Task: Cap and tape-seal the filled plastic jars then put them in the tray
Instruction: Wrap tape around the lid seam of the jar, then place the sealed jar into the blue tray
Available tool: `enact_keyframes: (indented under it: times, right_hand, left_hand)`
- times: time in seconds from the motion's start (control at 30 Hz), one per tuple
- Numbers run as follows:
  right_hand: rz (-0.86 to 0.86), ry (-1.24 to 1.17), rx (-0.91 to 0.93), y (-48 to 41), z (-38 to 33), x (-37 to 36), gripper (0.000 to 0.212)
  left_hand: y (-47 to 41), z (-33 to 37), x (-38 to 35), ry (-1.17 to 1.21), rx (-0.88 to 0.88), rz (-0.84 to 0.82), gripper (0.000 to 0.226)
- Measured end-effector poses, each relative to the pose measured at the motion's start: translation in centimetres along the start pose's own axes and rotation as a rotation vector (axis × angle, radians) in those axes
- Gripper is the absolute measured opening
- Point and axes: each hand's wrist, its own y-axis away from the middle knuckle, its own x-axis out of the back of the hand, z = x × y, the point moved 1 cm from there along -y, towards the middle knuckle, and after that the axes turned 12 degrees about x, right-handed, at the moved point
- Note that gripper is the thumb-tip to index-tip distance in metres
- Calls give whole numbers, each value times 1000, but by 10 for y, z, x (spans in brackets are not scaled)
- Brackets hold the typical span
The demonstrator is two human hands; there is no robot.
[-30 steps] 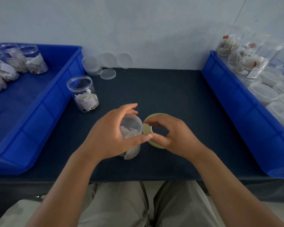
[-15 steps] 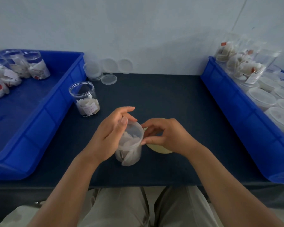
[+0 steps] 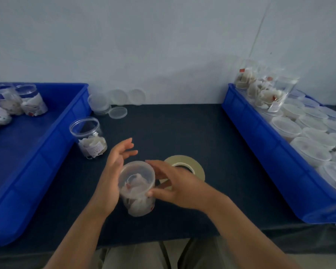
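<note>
Now, closest to us, near the front edge of the dark counter, the clear round plastic jar stands between both hands, its translucent lid on and white packets inside. Our left hand lies palm-flat on its left wall, fingers straight and spread apart. Our right hand is blurred: the thumb is on the near wall and the fingers reach past the lid's far side, so we cannot tell whether it clamps the jar.

We judge the step to be sealing the lid seam, though no tape shows there. To do it well, we should steady the jar with the left palm, turn it evenly and press the strip flat across lid and wall.

Just behind the right hand lies the flat beige tape roll. Toward the left edge an uncapped clear jar stands beside the blue plastic tray, likely the destination. Loose clear lids line the back edge.
</note>
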Motion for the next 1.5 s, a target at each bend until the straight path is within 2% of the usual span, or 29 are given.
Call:
enact_keyframes:
  times: [0.13,0.2,0.27,0.37,0.43,0.47,0.53,0.57,0.63,0.7,0.73,0.8,0.87,1.0,1.17,1.33,1.43,1.5]
  right_hand:
    - [46,-146,-12,2,-8,-16,81]
    - [90,-152,-14,2,-12,-17,84]
    - [138,-143,-8,5,-18,-16,76]
    - [252,-141,15,16,-30,-3,69]
    - [422,-197,11,27,-39,24,65]
    - [528,-249,-3,33,-43,43,63]
    - [721,-274,-29,46,-52,92,66]
    - [804,-202,-50,51,-53,119,68]
    - [931,-71,-121,63,-47,174,65]
    - [1016,-8,-227,76,-30,222,56]
    - [1056,28,-301,84,-20,242,58]
    - [1132,123,-459,99,-1,272,76]
    - [1153,225,-605,111,18,290,88]
    - [1160,274,-750,120,52,298,90]
    - [1173,281,-746,116,74,300,99]
    - [1093,270,-838,110,77,300,116]
    - [1217,310,-809,111,65,286,123]
    - [1337,394,-650,106,52,263,118]
  left_hand:
    - [7,5,-11,254,82,88,55]
    - [10,16,-16,290,94,168,68]
    - [13,24,-19,331,69,247,91]
    - [10,37,-15,399,10,270,95]
    - [2,40,-4,415,-19,288,101]
    - [-1,37,2,420,-33,293,92]
    - [-7,26,18,387,-50,293,42]
    - [-7,22,22,338,-42,290,31]
    - [-4,5,28,216,13,332,32]
    - [-1,-10,30,113,63,350,24]
    - [1,-18,30,71,83,354,20]
    - [4,-32,33,0,121,356,21]
    - [8,-42,35,-51,184,339,21]
    - [6,-49,40,-61,288,323,21]
    - [5,-51,40,-68,347,325,20]
    - [14,-49,44,-130,340,346,16]
    - [24,-37,48,-203,310,295,24]
    - [33,-24,47,-226,297,260,29]
